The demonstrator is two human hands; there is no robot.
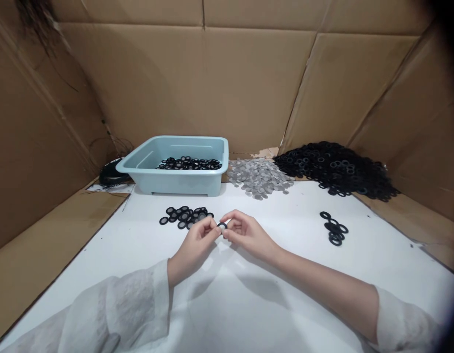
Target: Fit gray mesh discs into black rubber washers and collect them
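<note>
Between my two hands, above the white tabletop, is a black rubber ring (222, 226) with a pale disc in its middle. My left hand (199, 240) pinches its left side between thumb and fingers. On the other side, my right hand (247, 233) grips the same ring with thumb and forefinger, its other fingers curled. Just behind my left hand lies a loose cluster of black rings with grey discs in them (183, 215). The fingertips partly cover the held ring.
A light blue basin (175, 182) holds many black rings. Right of it are a heap of grey discs (260, 177) and a large pile of black rings (333, 166). Several loose rings (335, 229) lie at the right. Cardboard walls (183, 78) enclose the white table (227, 314).
</note>
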